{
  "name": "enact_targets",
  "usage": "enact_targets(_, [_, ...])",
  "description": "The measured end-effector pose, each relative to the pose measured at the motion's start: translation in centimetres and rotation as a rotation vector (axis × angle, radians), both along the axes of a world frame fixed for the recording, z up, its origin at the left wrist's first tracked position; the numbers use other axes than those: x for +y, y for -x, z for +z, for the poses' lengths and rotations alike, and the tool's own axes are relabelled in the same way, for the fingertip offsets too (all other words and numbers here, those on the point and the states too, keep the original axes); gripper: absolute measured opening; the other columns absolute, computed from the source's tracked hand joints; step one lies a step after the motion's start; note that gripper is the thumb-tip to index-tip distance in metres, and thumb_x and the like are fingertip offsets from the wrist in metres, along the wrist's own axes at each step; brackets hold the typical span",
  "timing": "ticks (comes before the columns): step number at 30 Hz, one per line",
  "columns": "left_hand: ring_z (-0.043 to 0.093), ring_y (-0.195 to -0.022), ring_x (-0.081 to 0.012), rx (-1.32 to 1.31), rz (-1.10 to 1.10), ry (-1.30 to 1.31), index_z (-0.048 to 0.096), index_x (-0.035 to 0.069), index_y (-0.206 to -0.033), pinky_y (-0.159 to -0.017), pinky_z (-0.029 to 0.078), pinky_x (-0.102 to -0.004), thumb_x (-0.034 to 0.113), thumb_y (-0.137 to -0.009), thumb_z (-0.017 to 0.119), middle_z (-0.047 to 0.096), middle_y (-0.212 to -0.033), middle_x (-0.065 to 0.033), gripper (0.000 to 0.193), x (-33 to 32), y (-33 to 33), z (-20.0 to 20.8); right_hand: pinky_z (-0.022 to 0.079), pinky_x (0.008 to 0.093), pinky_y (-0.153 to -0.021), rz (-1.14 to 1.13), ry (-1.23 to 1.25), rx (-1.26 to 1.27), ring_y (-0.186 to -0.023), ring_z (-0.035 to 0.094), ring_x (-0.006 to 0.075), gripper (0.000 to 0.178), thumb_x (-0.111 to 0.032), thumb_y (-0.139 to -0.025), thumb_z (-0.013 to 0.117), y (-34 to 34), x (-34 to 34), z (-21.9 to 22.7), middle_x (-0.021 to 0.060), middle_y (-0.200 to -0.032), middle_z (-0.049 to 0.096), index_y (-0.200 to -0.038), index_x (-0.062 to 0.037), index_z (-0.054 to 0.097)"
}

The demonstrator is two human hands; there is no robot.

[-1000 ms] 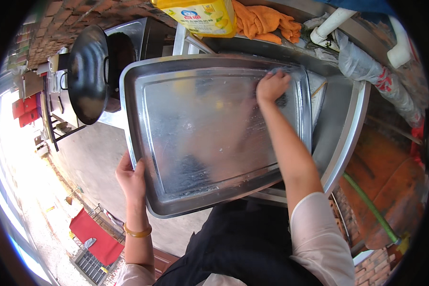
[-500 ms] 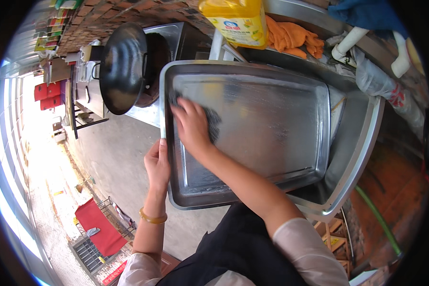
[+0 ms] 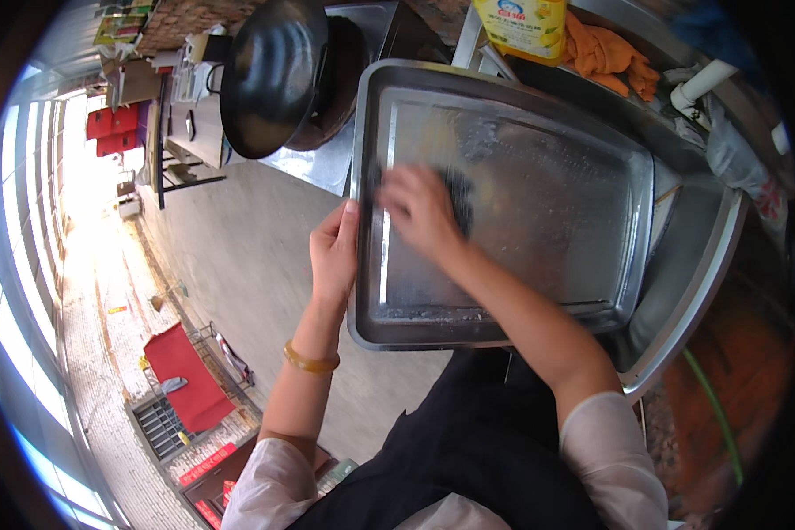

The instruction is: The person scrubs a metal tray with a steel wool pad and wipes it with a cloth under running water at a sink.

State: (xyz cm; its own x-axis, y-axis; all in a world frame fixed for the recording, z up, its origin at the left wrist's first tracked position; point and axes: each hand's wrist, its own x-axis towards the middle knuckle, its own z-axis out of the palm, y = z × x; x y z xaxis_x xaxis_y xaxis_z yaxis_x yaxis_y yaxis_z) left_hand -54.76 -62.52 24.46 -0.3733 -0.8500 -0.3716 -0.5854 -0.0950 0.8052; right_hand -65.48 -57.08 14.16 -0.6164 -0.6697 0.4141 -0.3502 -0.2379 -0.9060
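Clamping left rim of metal tray [image 3: 539, 243] between thumb and fingers of left hand [image 3: 333, 258]. Got tray over sink [image 3: 693, 261], with right end inside it and left end jutting out past it. Got right hand [image 3: 422, 212] over left part of tray floor, near clamped rim; too blurred, can't tell closed from apart there, nor scrubber from reflection in dark patch [image 3: 458, 196] beside it. Also seeing black wok [image 3: 269, 79] past tray's upper left corner, yellow jug [image 3: 526, 34] and orange cloth [image 3: 602, 51] by far edge of sink.
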Motion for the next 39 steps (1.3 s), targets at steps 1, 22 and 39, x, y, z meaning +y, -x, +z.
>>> enact_targets(1, [0.038, -0.069, -0.0022, 0.048, 0.021, -0.041, 0.064, -0.003, -0.087, -0.059, 0.034, -0.0185, 0.028, -0.098, 0.049, 0.05, -0.074, 0.0071, 0.036, 0.1, -0.2, 0.1, 0.044, 0.0405, -0.083, 0.133, 0.007, 0.006, -0.096, 0.055, 0.0313, 0.014, -0.002, -0.066, 0.068, -2.2, 3.0, 0.8, 0.0114, -0.1, 0.06, -0.079, -0.0049, 0.065])
enact_targets(22, [0.05, -0.073, -0.0048, 0.019, 0.052, -0.031, 0.065, -0.005, -0.102, -0.066, 0.042, -0.0205, 0.03, -0.095, 0.054, 0.061, -0.082, 0.0005, 0.037, 0.1, 1.3, 0.4, 0.037, 0.0373, -0.091, 0.624, -0.121, -0.076, -0.1, 0.051, 0.0238, 0.027, 0.0, -0.065, 0.063, -3.1, 13.3, 0.2, 0.0046, -0.102, 0.058, -0.085, -0.0142, 0.073])
enact_targets(39, [0.042, -0.066, -0.0032, -0.023, 0.034, 0.055, 0.067, -0.004, -0.091, -0.058, 0.037, -0.0203, 0.031, -0.094, 0.055, 0.054, -0.071, 0.005, 0.038, -0.3, 1.1, -0.7, 0.042, 0.0348, -0.091, 0.656, -0.23, -0.426, -0.108, 0.052, 0.0241, 0.014, -0.005, -0.081, 0.063, -4.4, 13.7, 2.8, 0.009, -0.112, 0.059, -0.092, -0.0095, 0.07])
